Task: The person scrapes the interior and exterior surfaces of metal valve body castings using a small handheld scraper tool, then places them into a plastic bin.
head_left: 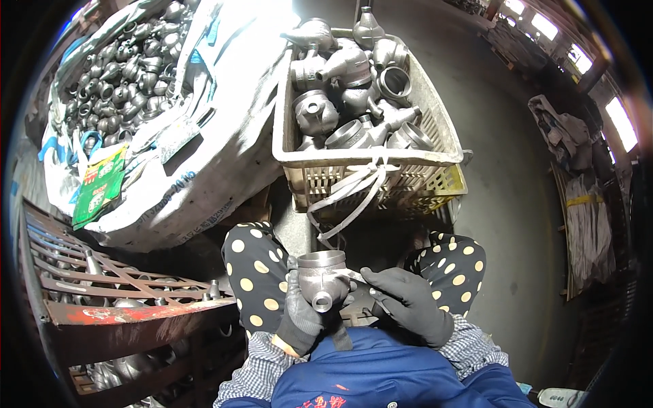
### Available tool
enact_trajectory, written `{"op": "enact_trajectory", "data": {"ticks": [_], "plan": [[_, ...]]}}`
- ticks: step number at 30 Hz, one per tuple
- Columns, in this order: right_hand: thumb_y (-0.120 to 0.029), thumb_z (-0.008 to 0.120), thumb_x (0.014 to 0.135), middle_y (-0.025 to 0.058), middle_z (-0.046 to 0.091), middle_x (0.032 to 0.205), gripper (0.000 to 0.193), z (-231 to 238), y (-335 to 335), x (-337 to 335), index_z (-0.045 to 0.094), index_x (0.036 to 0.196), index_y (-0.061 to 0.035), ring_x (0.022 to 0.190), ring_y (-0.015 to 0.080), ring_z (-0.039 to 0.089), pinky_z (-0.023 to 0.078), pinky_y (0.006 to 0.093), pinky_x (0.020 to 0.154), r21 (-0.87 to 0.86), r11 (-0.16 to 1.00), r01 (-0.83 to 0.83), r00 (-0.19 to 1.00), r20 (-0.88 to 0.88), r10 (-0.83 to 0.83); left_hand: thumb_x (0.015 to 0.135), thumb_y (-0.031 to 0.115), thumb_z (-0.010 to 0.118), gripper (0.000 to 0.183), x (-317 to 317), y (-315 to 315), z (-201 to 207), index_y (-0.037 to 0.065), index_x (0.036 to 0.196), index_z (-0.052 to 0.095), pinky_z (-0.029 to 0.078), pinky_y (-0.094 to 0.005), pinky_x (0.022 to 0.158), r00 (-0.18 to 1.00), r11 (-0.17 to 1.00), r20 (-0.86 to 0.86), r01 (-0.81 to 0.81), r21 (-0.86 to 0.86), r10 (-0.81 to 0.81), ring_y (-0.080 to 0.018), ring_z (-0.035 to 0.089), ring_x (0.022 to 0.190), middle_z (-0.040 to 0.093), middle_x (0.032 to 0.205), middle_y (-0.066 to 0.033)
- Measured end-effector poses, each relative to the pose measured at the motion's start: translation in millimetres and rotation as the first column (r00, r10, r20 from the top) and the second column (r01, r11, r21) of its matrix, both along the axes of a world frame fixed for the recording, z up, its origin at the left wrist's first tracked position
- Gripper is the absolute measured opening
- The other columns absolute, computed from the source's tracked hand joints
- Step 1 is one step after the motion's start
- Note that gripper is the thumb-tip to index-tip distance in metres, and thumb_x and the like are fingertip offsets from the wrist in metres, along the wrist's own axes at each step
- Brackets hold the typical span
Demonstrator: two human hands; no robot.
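Observation:
A grey metal casting, round-bodied with a threaded open top and a short pipe stub, is held upright between my knees. My gloved left hand is wrapped round its left side and underside. On the other side my gloved right hand is closed on a thin flat metal tool, its tip touching the casting's side near the rim. Most of the tool is hidden by the glove, so its exact kind cannot be made out.
Ahead stands a plastic crate heaped with similar castings, a white strap hanging off its front. Left of it, a big white woven sack holds many small metal fittings. A rusty red metal rack stands near left.

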State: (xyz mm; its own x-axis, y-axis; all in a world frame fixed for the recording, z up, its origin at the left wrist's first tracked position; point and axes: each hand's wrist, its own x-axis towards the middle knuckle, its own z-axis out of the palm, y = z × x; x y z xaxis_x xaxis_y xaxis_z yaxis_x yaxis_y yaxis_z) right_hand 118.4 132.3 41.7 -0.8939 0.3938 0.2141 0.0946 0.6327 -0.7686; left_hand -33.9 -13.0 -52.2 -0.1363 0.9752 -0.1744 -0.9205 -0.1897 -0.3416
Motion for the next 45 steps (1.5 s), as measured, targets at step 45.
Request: {"op": "enact_trajectory", "data": {"ticks": [45], "plan": [[-0.004,0.062,0.084,0.0137,0.068,0.094,0.037,4.0,12.0,5.0,0.065,0.120,-0.0080,0.080,0.0253,0.067,0.053,0.0314,0.070,-0.171,0.984,-0.050,0.993,0.095,0.067,0.088,0.070,0.041,0.083,8.4,0.0,2.3,0.008,0.141,0.033,0.049,-0.0716,0.076,0.998,0.991,-0.044,-0.060,-0.122,0.055,-0.0505,0.056,0.106,0.049,0.128,-0.0254]]}}
